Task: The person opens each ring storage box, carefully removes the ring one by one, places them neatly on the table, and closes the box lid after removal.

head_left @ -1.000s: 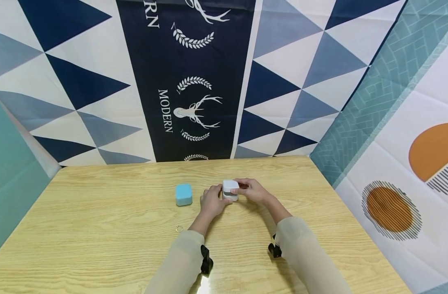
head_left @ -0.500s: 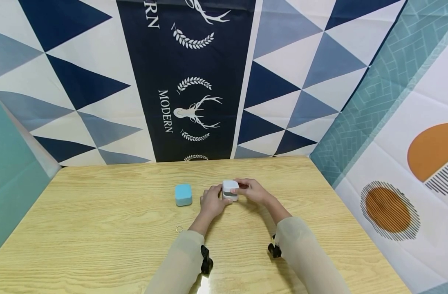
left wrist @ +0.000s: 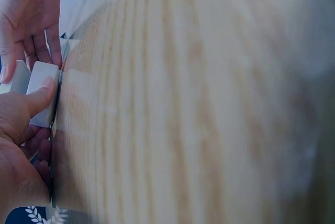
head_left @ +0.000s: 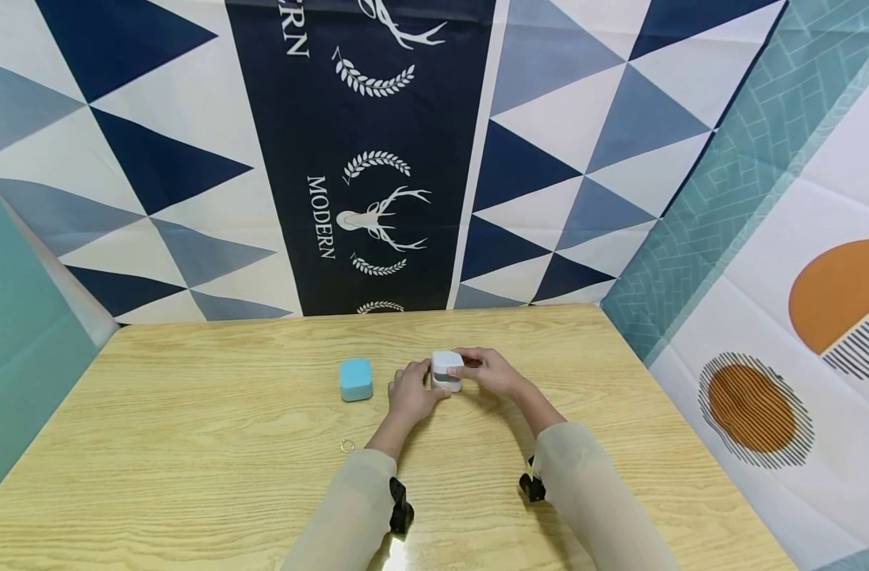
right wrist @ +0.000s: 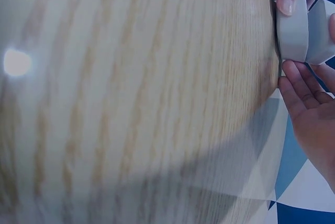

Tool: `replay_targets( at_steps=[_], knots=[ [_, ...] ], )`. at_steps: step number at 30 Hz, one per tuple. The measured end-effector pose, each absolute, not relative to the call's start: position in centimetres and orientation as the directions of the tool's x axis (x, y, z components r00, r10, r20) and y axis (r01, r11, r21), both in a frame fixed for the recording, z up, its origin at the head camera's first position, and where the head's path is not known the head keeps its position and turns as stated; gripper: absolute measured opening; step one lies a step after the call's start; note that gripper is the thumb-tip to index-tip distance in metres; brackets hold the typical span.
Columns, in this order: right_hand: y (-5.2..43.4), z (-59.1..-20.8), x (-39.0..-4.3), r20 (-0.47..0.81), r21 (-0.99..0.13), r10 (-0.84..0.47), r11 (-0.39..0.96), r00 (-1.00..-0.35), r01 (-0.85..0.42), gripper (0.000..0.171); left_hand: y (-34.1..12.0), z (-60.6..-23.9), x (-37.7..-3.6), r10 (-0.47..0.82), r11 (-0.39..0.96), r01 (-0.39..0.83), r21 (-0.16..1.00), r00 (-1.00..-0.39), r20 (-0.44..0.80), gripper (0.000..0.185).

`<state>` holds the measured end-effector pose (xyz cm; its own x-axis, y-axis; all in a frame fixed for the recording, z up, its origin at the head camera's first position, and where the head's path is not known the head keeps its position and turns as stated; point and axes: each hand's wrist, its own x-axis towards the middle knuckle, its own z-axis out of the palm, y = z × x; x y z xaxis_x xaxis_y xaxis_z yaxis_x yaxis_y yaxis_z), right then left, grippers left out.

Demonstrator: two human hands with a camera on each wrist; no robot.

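A small white ring box (head_left: 445, 358) stands on the wooden table between both hands, a grey band showing between its lid and base. The left hand (head_left: 411, 392) holds the base from the left, its thumb across the front, as the left wrist view shows. From the right, the right hand (head_left: 493, 373) pinches the lid, its other fingers spread behind the box. In the right wrist view the lid (right wrist: 320, 30) tilts away from the base (right wrist: 292, 35), a wedge-shaped gap between them. What lies inside the box is hidden.
A light blue box (head_left: 356, 378) of similar size sits left of the left hand. Nearer the person, a thin gold ring (head_left: 347, 446) lies on the table (head_left: 192, 476). Patterned cloth walls border the table at the back and sides.
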<state>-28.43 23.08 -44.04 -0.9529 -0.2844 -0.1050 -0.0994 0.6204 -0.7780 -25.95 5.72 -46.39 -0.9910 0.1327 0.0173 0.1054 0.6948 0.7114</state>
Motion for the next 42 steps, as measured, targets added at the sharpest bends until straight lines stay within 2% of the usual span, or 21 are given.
replay_targets(
  at_steps=[42],
  knots=[
    [23.04,-43.77,-28.62,-0.122,-0.789,-0.273,0.610,-0.954,-0.074,0.052,5.75,-46.77,-26.26,0.124,0.696,0.105,0.711,-0.992,0.024,0.068]
  ],
)
